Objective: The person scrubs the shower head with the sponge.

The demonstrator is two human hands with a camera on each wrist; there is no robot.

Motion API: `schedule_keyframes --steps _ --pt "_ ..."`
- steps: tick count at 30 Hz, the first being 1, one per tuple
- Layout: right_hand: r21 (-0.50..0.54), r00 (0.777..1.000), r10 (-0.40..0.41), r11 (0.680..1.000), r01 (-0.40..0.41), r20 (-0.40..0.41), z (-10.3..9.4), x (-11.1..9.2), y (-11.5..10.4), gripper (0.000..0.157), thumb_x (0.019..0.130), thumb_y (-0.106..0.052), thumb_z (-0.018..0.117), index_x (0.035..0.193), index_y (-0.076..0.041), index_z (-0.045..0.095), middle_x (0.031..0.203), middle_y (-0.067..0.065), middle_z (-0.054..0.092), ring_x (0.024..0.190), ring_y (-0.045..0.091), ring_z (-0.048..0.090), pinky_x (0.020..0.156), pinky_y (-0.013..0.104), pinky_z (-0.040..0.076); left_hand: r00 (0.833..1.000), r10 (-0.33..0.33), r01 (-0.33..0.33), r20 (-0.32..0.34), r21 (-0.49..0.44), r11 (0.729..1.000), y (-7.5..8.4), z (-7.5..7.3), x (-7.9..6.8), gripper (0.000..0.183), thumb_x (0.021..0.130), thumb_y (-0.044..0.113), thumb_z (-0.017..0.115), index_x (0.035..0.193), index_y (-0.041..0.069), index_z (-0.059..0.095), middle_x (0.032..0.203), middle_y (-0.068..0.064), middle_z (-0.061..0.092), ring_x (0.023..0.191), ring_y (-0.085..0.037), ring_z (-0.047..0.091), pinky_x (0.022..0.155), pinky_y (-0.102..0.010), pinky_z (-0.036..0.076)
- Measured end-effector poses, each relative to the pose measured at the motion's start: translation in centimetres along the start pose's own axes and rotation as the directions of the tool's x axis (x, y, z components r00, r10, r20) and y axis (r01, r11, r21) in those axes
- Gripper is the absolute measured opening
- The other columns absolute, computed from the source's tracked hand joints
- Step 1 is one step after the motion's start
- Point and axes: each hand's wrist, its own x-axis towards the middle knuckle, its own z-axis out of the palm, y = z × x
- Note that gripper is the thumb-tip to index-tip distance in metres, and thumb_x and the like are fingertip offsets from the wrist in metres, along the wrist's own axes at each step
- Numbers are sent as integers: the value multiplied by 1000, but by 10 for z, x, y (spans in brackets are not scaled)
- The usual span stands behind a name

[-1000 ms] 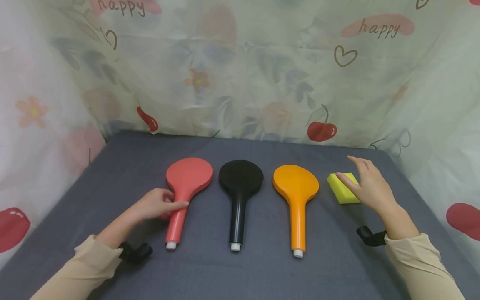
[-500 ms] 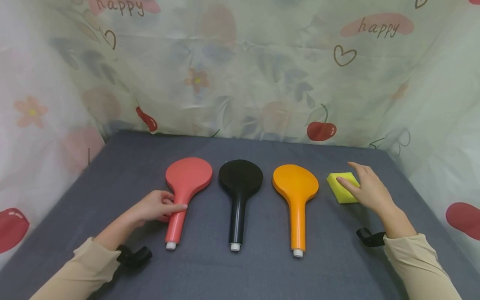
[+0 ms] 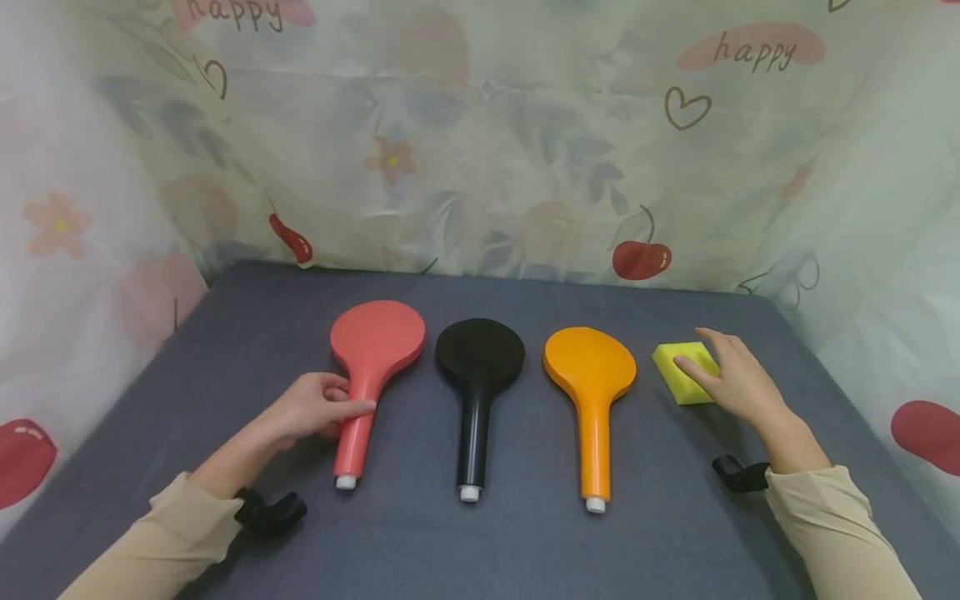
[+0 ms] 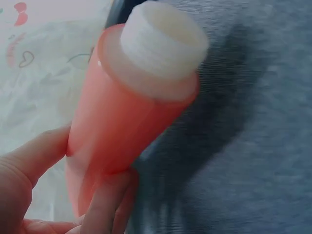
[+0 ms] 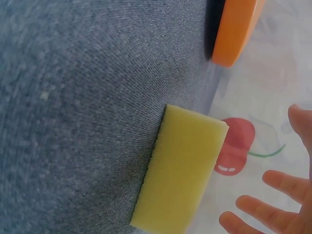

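Note:
My left hand (image 3: pixel 315 407) grips the handle of a red handheld shower head (image 3: pixel 378 337), thumb on one side and fingers around the other. Up close in the left wrist view, its white threaded end (image 4: pixel 165 41) points toward the camera, and a shadow falls on the cloth beside it. To its right lie a black shower head (image 3: pixel 481 354) and an orange one (image 3: pixel 590 362), handles toward me. My right hand (image 3: pixel 738 379) hovers with spread fingers at a yellow sponge (image 3: pixel 684 372). In the right wrist view, the fingers are apart from the sponge (image 5: pixel 178 170).
Dark grey-blue cloth (image 3: pixel 420 542) covers the table. A printed curtain (image 3: pixel 487 167) closes off the back and both sides. Each wrist carries a black camera mount, one (image 3: pixel 270 510) by the left sleeve and one (image 3: pixel 738 475) by the right.
The red shower head has come up a little off the table in my left hand, its round end raised. My right hand has lowered slightly, fingers still spread by the sponge.

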Motion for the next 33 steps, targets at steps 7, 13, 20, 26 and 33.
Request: schedule_keyframes --steps 7,13,20,26,33 --pt "8 1000 -2 1000 1 7 1 1 2 79 93 -53 45 142 5 25 140 36 29 127 50 29 99 65 29 998 55 -55 -42 -16 998 18 1 -5 80 80 40 72 134 -7 37 104 -15 65 74 -11 64 74 -29 56" --pt "2 1000 4 1000 -4 16 4 3 5 81 91 -54 48 141 6 26 139 37 29 126 50 29 99 65 29 991 127 -130 -52 -54 990 31 7 -11 78 82 37 71 136 -6 36 111 -19 63 78 -12 64 77 -32 57" --pt "1 998 37 999 -37 52 9 5 7 84 88 -55 52 141 5 25 136 38 31 113 47 39 88 60 38 977 208 -212 -47 -127 969 43 20 -17 72 83 34 70 135 -3 39 110 -20 63 81 -15 64 80 -35 57" --pt "-16 997 43 999 -42 71 13 7 5 85 87 -52 57 140 7 27 131 39 36 103 44 45 79 54 42 962 270 -273 -41 -188 944 51 30 -19 65 82 30 71 131 -1 42 107 -19 64 81 -17 65 80 -35 57" --pt "-50 997 46 998 -43 66 17 10 5 80 85 -47 61 137 7 32 127 39 41 100 44 46 78 53 43 941 336 -338 -46 -208 918 59 40 -16 59 82 26 72 127 0 45 106 -18 64 79 -17 64 76 -32 57"
